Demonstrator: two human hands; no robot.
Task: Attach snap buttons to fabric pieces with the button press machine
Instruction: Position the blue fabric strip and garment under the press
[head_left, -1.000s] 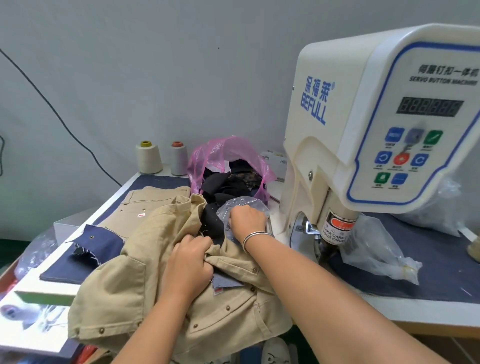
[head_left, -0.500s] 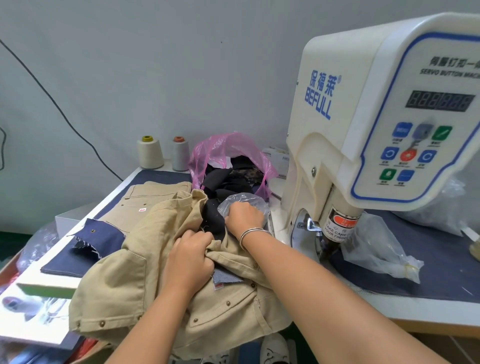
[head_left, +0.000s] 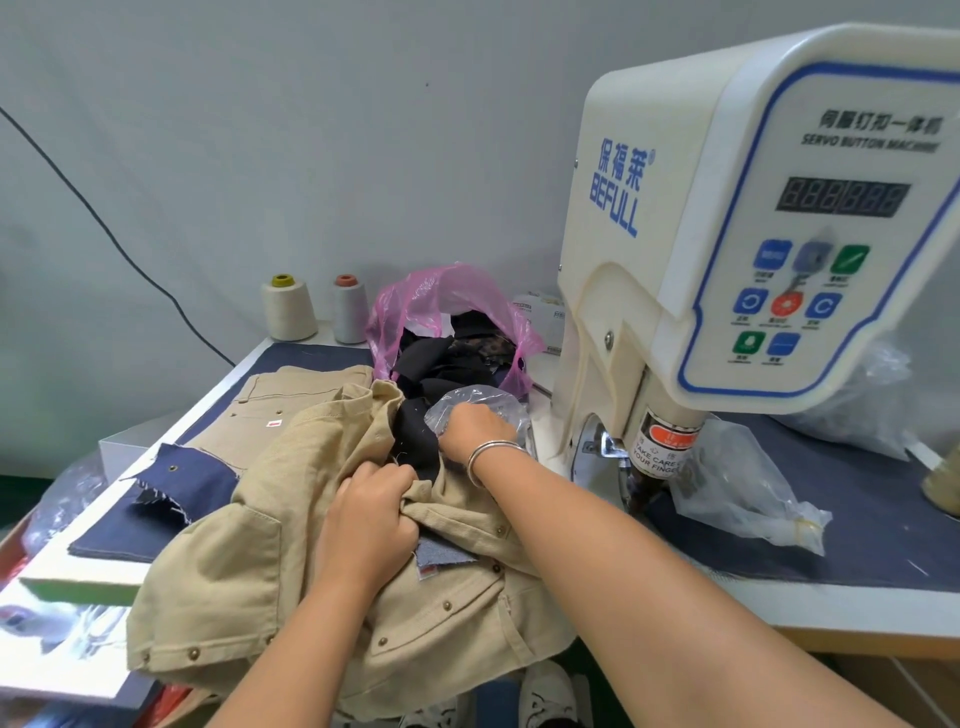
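A crumpled khaki garment (head_left: 249, 561) studded with metal snaps lies heaped at the table's front edge. My left hand (head_left: 371, 514) grips a bunched fold of it near the middle. My right hand (head_left: 475, 428), a silver bangle on its wrist, reaches beyond into a clear plastic bag (head_left: 483, 402) beside black fabric (head_left: 415, 436); its fingertips are hidden. The cream button press machine (head_left: 727, 234) stands at the right, its press head (head_left: 660, 452) just right of my right hand. A small grey-blue fabric piece (head_left: 441, 553) shows under my left hand.
A pink plastic bag (head_left: 415, 306) of dark scraps sits behind the garment. Two thread cones (head_left: 288, 306) stand at the back corner. A navy fabric piece (head_left: 182, 480) lies to the left, and clear plastic bags (head_left: 743, 488) lie right of the press head on the navy mat (head_left: 857, 519).
Both hands stay nearly in place on the garment and the clear bag. The view has shifted slightly, with the machine sitting a little differently in frame.
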